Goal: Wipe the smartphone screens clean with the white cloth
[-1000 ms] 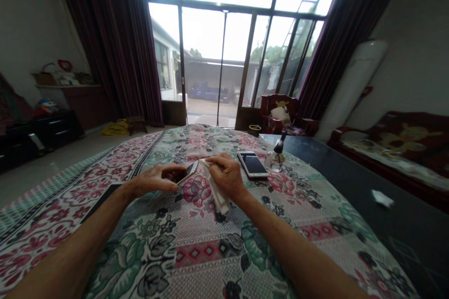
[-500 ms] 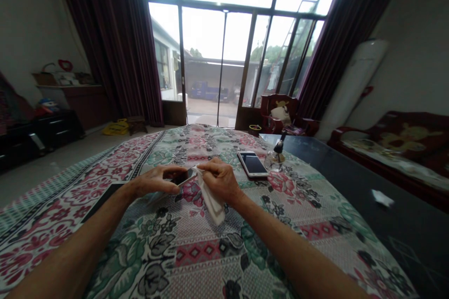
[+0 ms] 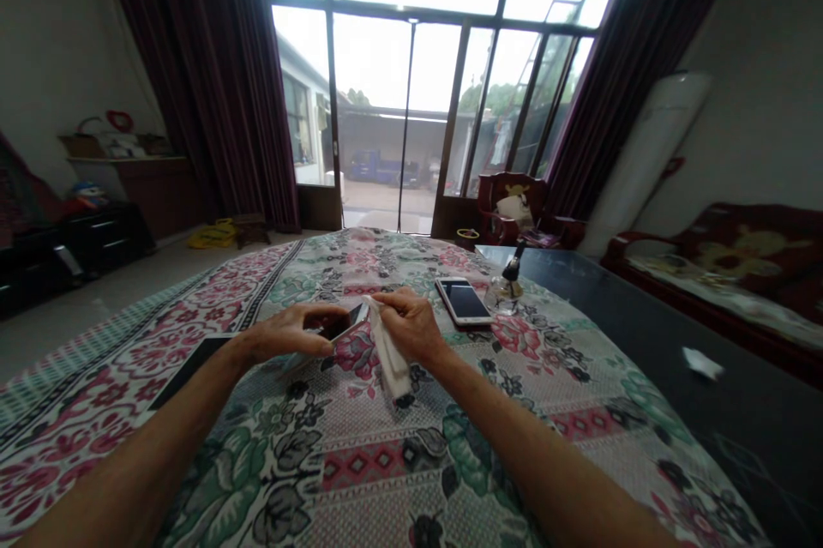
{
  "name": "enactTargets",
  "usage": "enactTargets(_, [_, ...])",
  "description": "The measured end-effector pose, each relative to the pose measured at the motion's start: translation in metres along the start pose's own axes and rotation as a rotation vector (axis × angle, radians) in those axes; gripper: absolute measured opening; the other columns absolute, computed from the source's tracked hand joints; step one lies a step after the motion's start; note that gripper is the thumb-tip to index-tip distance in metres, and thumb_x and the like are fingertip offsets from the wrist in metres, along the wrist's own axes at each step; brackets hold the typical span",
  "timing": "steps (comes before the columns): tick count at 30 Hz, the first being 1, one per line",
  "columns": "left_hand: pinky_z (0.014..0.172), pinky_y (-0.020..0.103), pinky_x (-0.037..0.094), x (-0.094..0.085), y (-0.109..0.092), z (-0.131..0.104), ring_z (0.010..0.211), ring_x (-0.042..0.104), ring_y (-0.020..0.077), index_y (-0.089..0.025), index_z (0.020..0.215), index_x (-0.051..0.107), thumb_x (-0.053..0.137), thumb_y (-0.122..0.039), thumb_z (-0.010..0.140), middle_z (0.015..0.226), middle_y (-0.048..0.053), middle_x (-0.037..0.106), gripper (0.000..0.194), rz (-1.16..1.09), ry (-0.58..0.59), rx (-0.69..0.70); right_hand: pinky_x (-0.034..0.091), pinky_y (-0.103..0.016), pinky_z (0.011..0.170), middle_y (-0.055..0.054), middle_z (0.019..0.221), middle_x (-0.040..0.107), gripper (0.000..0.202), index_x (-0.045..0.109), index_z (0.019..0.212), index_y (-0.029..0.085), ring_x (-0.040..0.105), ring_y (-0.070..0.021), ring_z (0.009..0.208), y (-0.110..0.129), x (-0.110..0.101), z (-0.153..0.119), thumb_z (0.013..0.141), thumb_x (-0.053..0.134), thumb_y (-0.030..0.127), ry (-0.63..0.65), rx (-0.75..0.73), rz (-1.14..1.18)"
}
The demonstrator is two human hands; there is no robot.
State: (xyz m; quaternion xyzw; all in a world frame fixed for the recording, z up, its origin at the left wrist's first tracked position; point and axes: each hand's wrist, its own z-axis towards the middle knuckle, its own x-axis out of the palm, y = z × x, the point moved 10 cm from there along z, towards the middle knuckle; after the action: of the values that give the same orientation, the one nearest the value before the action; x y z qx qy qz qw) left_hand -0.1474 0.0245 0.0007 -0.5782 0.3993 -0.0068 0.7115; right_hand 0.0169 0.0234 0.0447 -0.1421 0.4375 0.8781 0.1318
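Note:
Between thumb and fingers, my left hand (image 3: pixel 299 332) grips a smartphone (image 3: pixel 351 322) by its near end, its dark screen tilted above the tablecloth. My right hand (image 3: pixel 406 323) is closed on a folded white cloth (image 3: pixel 389 359), which hangs down below the fingers. The cloth's upper end is at the phone's far edge; whether it presses on it is hard to tell. To the right of my right hand, a second white smartphone (image 3: pixel 464 301) lies face up. Beside that phone stands a clear glass bottle (image 3: pixel 505 295) with a black top.
A flowered tablecloth (image 3: pixel 360 466) covers the table. A dark flat object (image 3: pixel 193 370) lies partly under my left forearm. On the right is a dark glossy surface (image 3: pixel 643 334) with a white scrap (image 3: pixel 702 363). A wooden chair (image 3: pixel 495 192) stands beyond the table.
My right hand has shifted slightly right with the cloth, and more of the phone's far end shows. The left hand stays almost in place.

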Motion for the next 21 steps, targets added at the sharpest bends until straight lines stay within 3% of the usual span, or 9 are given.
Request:
enactTargets(4, [0.098,0.039,0.042,-0.007,0.005,0.002,0.112,0.057,0.0278,-0.025,0.121,0.06,0.07,-0.04,0.066,0.121,0.005,0.063,0.059,0.084,-0.066,-0.033,0.046,-0.026,0.066,-0.001,0.076,0.069,0.03,0.076,0.082,0.021,0.058,-0.0121,0.069,0.007,0.007,-0.001,0.069,0.051,0.013,0.115,0.048,0.091])
enactTargets(8, [0.095,0.041,0.045,-0.022,0.014,0.002,0.11,0.058,0.03,-0.024,0.117,0.064,0.069,-0.044,0.064,0.116,0.006,0.066,0.057,0.14,-0.199,-0.115,0.039,-0.02,0.049,0.002,0.063,0.068,0.028,0.077,0.08,0.022,0.051,-0.0085,0.05,-0.003,0.029,-0.013,0.068,0.053,0.014,0.522,0.209,0.181])
enactTargets(10, [0.091,0.042,0.047,-0.028,0.015,0.001,0.107,0.059,0.0314,-0.023,0.113,0.066,0.07,-0.044,0.062,0.112,0.007,0.068,0.056,0.138,-0.271,-0.136,0.039,-0.019,0.047,0.003,0.065,0.069,0.025,0.077,0.082,0.024,0.052,-0.008,0.05,-0.002,0.04,-0.025,0.069,0.057,0.015,0.743,0.208,0.208])
enactTargets(12, [0.088,0.04,0.048,-0.032,0.016,0.001,0.104,0.061,0.0315,-0.021,0.109,0.068,0.071,-0.044,0.06,0.108,0.007,0.07,0.054,0.132,-0.321,-0.154,0.039,-0.019,0.048,0.004,0.066,0.069,0.02,0.076,0.083,0.025,0.052,-0.008,0.052,0.001,0.044,-0.031,0.071,0.061,0.019,0.838,0.167,0.229])
enactTargets(17, [0.078,0.034,0.049,-0.034,0.025,0.006,0.093,0.064,0.0288,-0.02,0.097,0.07,0.071,-0.052,0.062,0.094,0.006,0.072,0.048,0.147,-0.431,-0.217,0.031,-0.017,0.041,0.005,0.055,0.059,0.022,0.073,0.077,0.021,0.042,-0.0057,0.044,-0.009,0.043,-0.019,0.077,0.053,0.014,0.566,0.211,0.214])
enactTargets(21, [0.068,0.032,0.046,-0.04,0.039,0.006,0.084,0.065,0.0285,-0.018,0.086,0.07,0.071,-0.057,0.058,0.082,0.007,0.071,0.048,0.21,-0.583,-0.362,0.037,-0.018,0.043,0.003,0.056,0.058,0.018,0.068,0.073,0.018,0.046,-0.0069,0.046,-0.013,0.065,-0.028,0.075,0.052,0.012,0.5,0.297,0.373])
